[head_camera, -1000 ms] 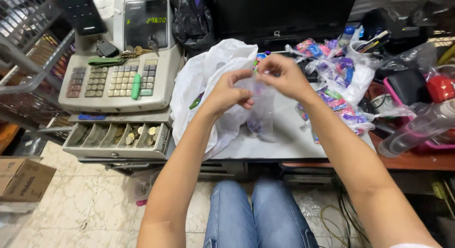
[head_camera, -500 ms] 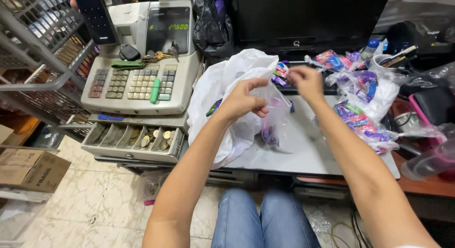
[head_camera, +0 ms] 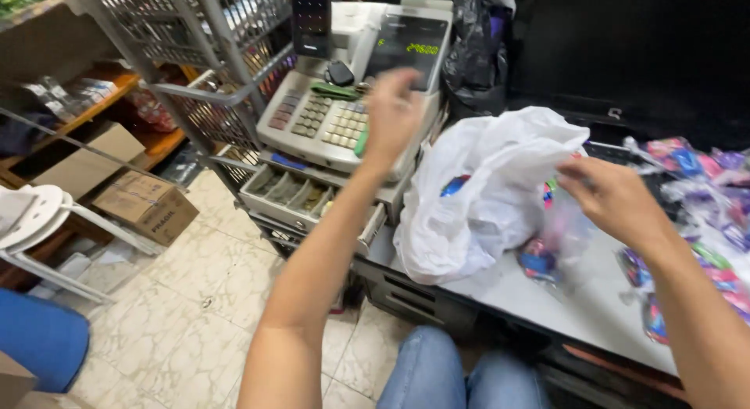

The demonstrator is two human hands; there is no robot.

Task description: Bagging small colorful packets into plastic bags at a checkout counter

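Note:
My left hand (head_camera: 393,112) is raised over the keypad of a beige cash register (head_camera: 328,124), fingers loosely apart and holding nothing that I can see. My right hand (head_camera: 613,202) pinches the top of a small clear plastic bag (head_camera: 547,249) with colourful wrapped pieces inside, hanging just above the grey counter (head_camera: 594,307). A crumpled white plastic bag (head_camera: 484,194) lies on the counter between the two hands. The register's coin drawer (head_camera: 301,198) stands open below the keypad.
Several colourful small packets (head_camera: 703,190) are heaped at the counter's right. A black bag (head_camera: 473,53) sits behind the register. A wire rack (head_camera: 195,57) stands to the left, with cardboard boxes (head_camera: 144,206) and a white stool (head_camera: 35,221) on the tiled floor.
My left hand let go of the small clear bag and moved left and up to the cash register. My right hand still holds the bag. The camera view swung to the left.

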